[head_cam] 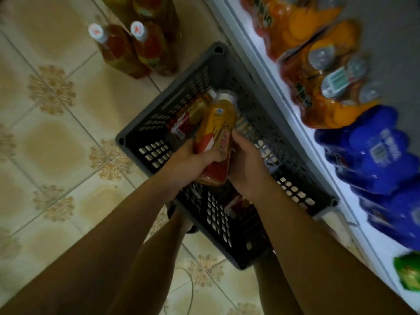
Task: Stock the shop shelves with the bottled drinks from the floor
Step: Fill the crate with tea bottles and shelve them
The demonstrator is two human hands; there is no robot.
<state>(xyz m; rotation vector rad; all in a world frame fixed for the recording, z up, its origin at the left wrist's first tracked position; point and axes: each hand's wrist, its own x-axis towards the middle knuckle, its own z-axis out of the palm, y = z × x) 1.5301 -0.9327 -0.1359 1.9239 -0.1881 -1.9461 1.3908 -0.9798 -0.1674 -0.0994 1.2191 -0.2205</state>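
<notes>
Head view: the left hand [188, 162] and right hand [245, 165] curl fingers round 1 bottle [218, 123]. It looks full, heavy, maybe slippery; grip its middle.

Left hand [189, 161] and right hand [246, 165], both bare
The left forearm [102, 242] and right forearm [318, 246] ran uncovered from the wrists to the picture's lower edge.

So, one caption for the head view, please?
Left hand and right hand hold an amber bottle above the grey crate, beside the stocked shelf.
</notes>
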